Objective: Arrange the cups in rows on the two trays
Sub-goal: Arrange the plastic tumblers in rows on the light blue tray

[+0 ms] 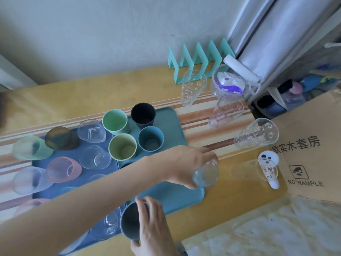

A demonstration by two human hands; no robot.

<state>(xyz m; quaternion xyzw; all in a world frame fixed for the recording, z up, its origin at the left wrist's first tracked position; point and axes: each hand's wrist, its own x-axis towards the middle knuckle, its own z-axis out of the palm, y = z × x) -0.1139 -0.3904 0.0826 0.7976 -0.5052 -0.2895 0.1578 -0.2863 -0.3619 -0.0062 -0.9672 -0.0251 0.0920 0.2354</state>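
Gripping a clear drinking glass (205, 174) at the teal plastic tray's (177, 130) right edge, the left hand (186, 163) needs a free row slot; the right hand (153, 224) clasps a grey plastic cup (130, 221).

One head-worn wide-angle camera looked forward and steeply down from above the near edge of the table (88, 93), facing the wall (92, 34) behind it. It sat close: both forearms entered from the bottom left, the trays filled the lower centre, and straight lines bowed toward the edges.
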